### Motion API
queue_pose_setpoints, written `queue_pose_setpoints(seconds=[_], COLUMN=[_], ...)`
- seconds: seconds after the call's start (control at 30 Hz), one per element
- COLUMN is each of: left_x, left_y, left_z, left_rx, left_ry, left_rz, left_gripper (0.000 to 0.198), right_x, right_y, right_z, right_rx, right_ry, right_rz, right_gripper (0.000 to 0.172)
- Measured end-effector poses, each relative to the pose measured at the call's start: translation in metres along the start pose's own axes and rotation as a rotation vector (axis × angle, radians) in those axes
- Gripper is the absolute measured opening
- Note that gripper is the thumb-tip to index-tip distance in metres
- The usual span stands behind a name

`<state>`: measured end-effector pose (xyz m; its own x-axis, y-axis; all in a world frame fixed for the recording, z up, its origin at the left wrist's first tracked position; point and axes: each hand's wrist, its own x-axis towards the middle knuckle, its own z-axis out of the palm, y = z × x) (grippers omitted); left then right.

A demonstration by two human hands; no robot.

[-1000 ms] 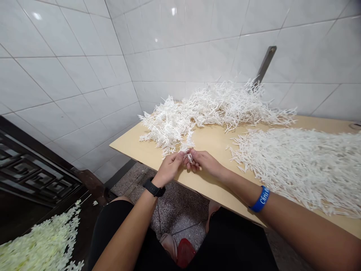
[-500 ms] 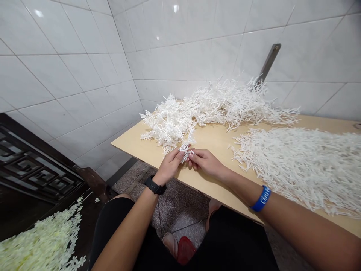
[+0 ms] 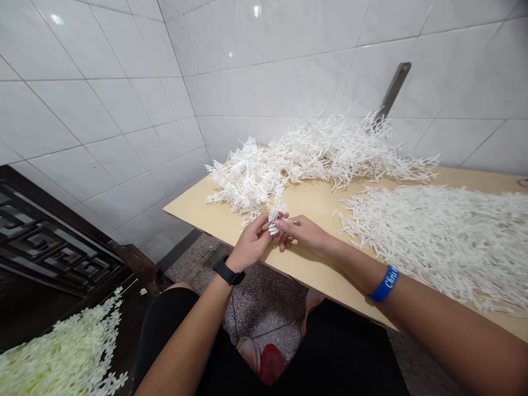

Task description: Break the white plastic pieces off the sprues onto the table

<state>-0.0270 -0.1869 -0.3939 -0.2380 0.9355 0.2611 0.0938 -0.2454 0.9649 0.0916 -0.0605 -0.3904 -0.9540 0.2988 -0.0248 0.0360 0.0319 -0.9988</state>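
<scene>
Left hand: the left hand (image 3: 251, 242) was curled nearly shut, and its thumb and fingers pinched one side of a small white sprig (image 3: 275, 215).
Right hand: the right hand (image 3: 305, 234) was also nearly shut, and its fingertips pinched the other side of the same sprig.
Sprig: it was held just above the table (image 3: 317, 203), near the front edge and toward the left corner.
Branchy pile: a big tangled heap of branchy white pieces (image 3: 305, 157) lay along the back edge, from the far left corner toward the middle. The sprig touched its near end.
Loose pile: a wide, flat heap of thin white sticks (image 3: 433, 236) lay on the right side of the table.
Done so far: it looked like a lot, because the loose pile was already large.
Left to do: it looked like a lot too, because the branchy pile was about as big.
Off the table: pale little flowers (image 3: 70, 352) lay low at the left.
</scene>
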Motion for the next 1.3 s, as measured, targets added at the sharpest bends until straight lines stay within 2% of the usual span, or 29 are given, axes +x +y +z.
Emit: queue_pose_setpoints(seconds=[0.17, 0.23, 0.5, 0.77, 0.93, 1.0, 1.17, 1.3], left_x=[0.000, 0.000, -0.001, -0.003, -0.002, -0.002, -0.001, -0.001], left_y=[-0.002, -0.003, -0.001, -0.002, -0.002, -0.002, 0.000, 0.005], left_z=[-0.001, -0.002, 0.000, -0.003, -0.005, -0.004, -0.001, 0.005], left_rx=[0.015, 0.027, 0.020, 0.152, 0.202, 0.235, 0.292, 0.293], left_ry=[0.036, 0.050, 0.044, -0.022, -0.076, -0.084, -0.121, -0.070], left_rz=[0.032, 0.041, 0.009, 0.076, 0.096, 0.130, 0.209, 0.159], left_gripper=[0.039, 0.038, 0.040, 0.042, 0.044, 0.041, 0.032, 0.043], right_x=[-0.001, -0.001, -0.002, -0.003, -0.003, -0.003, 0.002, 0.002], right_y=[-0.004, -0.006, -0.006, -0.011, -0.009, -0.009, -0.006, 0.002], right_z=[-0.009, -0.011, -0.009, -0.005, -0.002, -0.001, -0.003, -0.003], right_rx=[0.129, 0.199, 0.101, -0.003, 0.023, -0.011, -0.245, -0.247], right_ry=[-0.159, -0.185, -0.165, -0.182, -0.187, -0.183, -0.198, -0.221], right_rz=[0.053, 0.073, 0.092, 0.065, 0.060, 0.018, -0.243, -0.228], right_gripper=[0.055, 0.054, 0.039, 0.034, 0.020, 0.015, 0.007, 0.011])
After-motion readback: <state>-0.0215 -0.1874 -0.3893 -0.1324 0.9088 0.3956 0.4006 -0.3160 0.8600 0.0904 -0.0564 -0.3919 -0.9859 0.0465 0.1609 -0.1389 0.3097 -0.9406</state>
